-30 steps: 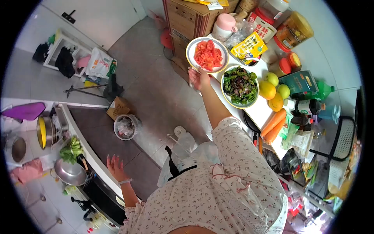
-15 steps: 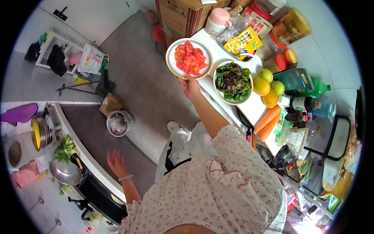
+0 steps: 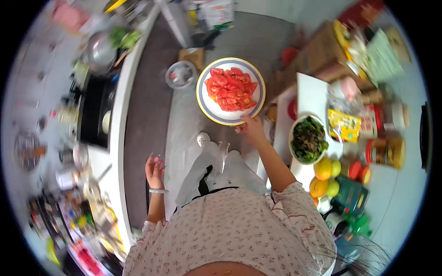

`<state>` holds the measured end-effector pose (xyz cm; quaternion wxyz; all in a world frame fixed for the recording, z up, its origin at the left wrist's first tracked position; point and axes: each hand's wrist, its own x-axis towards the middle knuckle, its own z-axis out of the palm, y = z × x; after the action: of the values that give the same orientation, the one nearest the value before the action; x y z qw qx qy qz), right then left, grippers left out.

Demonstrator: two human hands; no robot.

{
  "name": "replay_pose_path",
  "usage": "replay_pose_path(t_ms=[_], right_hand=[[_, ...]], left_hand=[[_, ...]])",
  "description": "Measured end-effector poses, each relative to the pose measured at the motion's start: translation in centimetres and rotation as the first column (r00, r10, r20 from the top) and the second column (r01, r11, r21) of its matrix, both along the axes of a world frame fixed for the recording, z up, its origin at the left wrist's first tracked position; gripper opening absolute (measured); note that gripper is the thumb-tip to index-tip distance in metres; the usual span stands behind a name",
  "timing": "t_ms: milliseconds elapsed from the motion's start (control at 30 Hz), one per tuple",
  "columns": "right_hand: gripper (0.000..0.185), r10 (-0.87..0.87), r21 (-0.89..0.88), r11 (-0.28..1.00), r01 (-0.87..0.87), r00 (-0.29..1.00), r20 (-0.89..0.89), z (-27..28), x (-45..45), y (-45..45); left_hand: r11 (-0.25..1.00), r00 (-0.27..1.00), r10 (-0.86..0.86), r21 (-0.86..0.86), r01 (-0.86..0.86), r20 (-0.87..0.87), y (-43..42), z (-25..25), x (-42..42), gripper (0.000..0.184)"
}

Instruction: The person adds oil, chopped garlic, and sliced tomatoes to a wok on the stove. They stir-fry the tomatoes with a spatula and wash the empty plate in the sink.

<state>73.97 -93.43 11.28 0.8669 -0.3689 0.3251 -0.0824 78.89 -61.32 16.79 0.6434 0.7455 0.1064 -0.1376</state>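
Note:
Cut tomato pieces (image 3: 230,89) are heaped on a white plate (image 3: 205,110) with a grey band and yellow rim. Its near edge is gripped by my right hand (image 3: 252,131), which holds it out over the floor. My left hand (image 3: 155,170), with a bracelet at the wrist, hangs free beside the counter on the left; its fingers are apart and hold nothing. To the right of the plate, a bowl of dark leafy greens (image 3: 308,140) stands on the white table (image 3: 306,94).
Oranges and green fruit (image 3: 329,175), a yellow packet (image 3: 344,125) and jars (image 3: 386,152) crowd the right table. On the left counter (image 3: 119,170) are a black stove (image 3: 94,110) and a metal bowl (image 3: 101,50). A lined bin (image 3: 181,75) stands on the floor ahead.
My view has turned left, towards the stove counter. The plate of tomatoes has moved away from the white table, still in my right hand. My left hand stays free.

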Motion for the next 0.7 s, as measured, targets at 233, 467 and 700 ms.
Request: replay_pose_path(t_ms=[233, 467, 700], right_hand=[[0.021, 0.61, -0.098, 0.792, -0.602, 0.783, 0.119, 2.5, 3.6, 10.3], [0.02, 0.864, -0.09, 0.499, -0.862, 0.488, 0.123, 2.6, 4.9, 27.2], [0.019, 0.965, 0.026, 0.244, -0.969, 0.245, 0.09, 1.4, 2.9, 46.7]], left_hand=[[0.933, 0.931, 0.358, -0.057, -0.354, 0.073, 8.9, 1.4, -8.3, 0.034], [0.739, 0.726, 0.673, -0.098, -0.666, 0.139, 21.7, -0.3, -18.9, 0.034], [0.423, 0.425, 0.904, 0.038, -0.905, 0.053, 33.9, 0.6, -31.6, 0.033]])
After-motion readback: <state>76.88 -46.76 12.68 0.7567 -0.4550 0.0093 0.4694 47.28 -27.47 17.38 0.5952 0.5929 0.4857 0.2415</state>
